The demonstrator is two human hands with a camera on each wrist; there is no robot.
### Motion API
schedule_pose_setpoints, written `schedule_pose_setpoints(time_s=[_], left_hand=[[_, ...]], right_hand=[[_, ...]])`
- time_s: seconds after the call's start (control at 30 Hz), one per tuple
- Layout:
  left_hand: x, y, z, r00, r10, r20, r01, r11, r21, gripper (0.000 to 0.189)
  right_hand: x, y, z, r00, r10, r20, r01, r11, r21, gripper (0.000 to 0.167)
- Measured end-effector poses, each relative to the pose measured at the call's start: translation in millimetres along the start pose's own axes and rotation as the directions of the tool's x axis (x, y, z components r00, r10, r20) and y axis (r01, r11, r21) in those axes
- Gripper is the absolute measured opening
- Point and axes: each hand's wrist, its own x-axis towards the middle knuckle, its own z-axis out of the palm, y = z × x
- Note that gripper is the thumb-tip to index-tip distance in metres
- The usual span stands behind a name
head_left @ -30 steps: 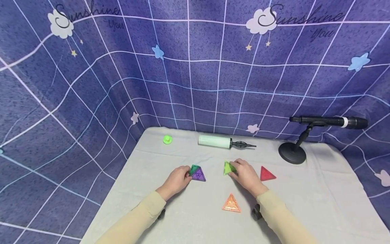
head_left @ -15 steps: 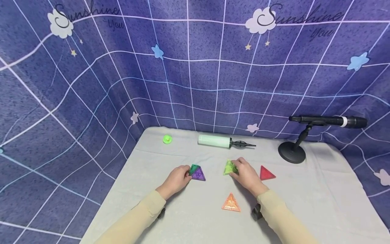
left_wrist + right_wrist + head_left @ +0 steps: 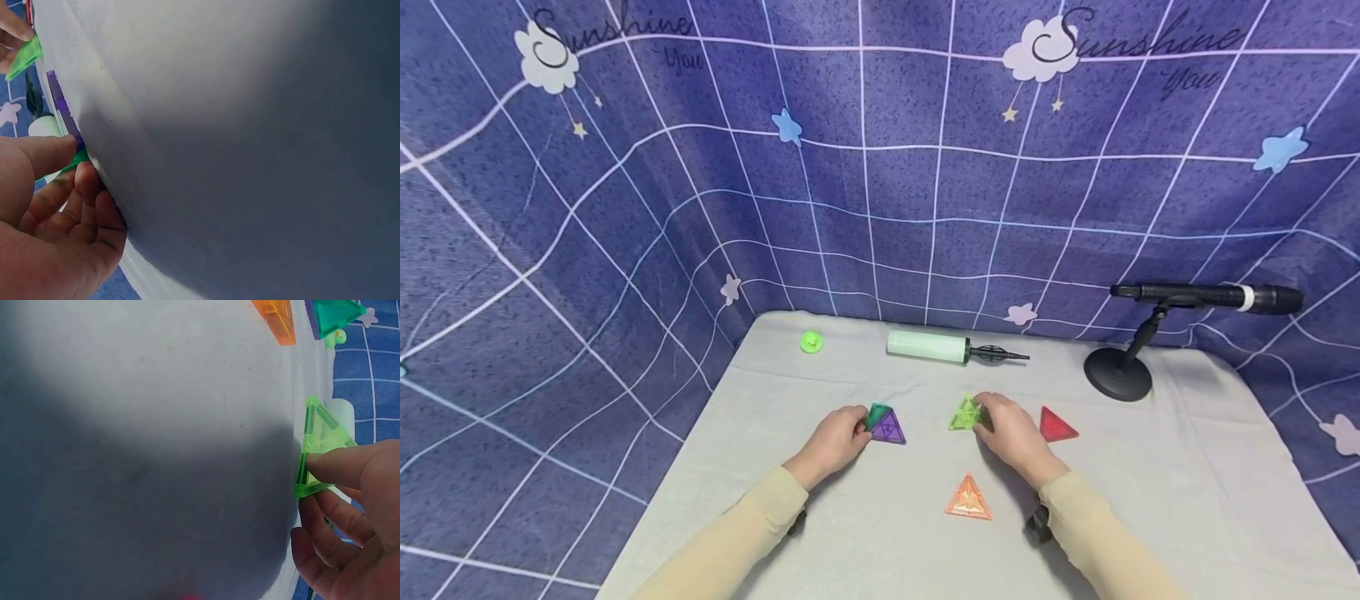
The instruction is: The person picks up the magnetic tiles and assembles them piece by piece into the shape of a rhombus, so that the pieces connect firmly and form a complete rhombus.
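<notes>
My left hand (image 3: 833, 447) pinches a teal triangular magnetic tile (image 3: 877, 413) between thumb and fingertips. A purple triangular tile (image 3: 889, 428) sits right against the teal one, leaning so its face shows from above; its near edge reaches the thumb tip in the left wrist view. To the right, my right hand (image 3: 1013, 435) holds a lime-green triangular tile (image 3: 964, 415) by its right side. In the right wrist view the thumb presses on the lime tile's face (image 3: 319, 434), with the fingers behind and below it. The lime tile stands tilted, apart from the purple one.
An orange triangular tile (image 3: 969, 500) lies between the forearms, and a red one (image 3: 1057, 425) lies right of the right hand. Behind them are a green toy duck (image 3: 811, 342), a pale green hand pump (image 3: 928, 347) and a microphone on a stand (image 3: 1118, 373). A patterned curtain (image 3: 895, 183) encloses the table.
The right hand has turned the lime-green tile so more of its face shows, and its fingers have slid rightward along it. The left hand and its tiles look unmoved.
</notes>
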Motion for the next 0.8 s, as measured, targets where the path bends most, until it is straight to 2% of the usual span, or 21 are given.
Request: schedule_pose_setpoints(time_s=[0.4,0.8], left_hand=[[0.0,0.1,0.2,1.0,-0.004,-0.001,0.004,1.0,0.002,0.023],[-0.1,-1.3,0.9,1.0,0.006,-0.009,-0.006,1.0,-0.001,0.021]], right_hand=[[-3.5,1.2,-2.7,1.0,-0.014,0.016,0.014,0.999,-0.044,0.02],[-1.8,-0.8,-6.9,0.998,-0.041,0.053,0.043,0.998,-0.044,0.014]])
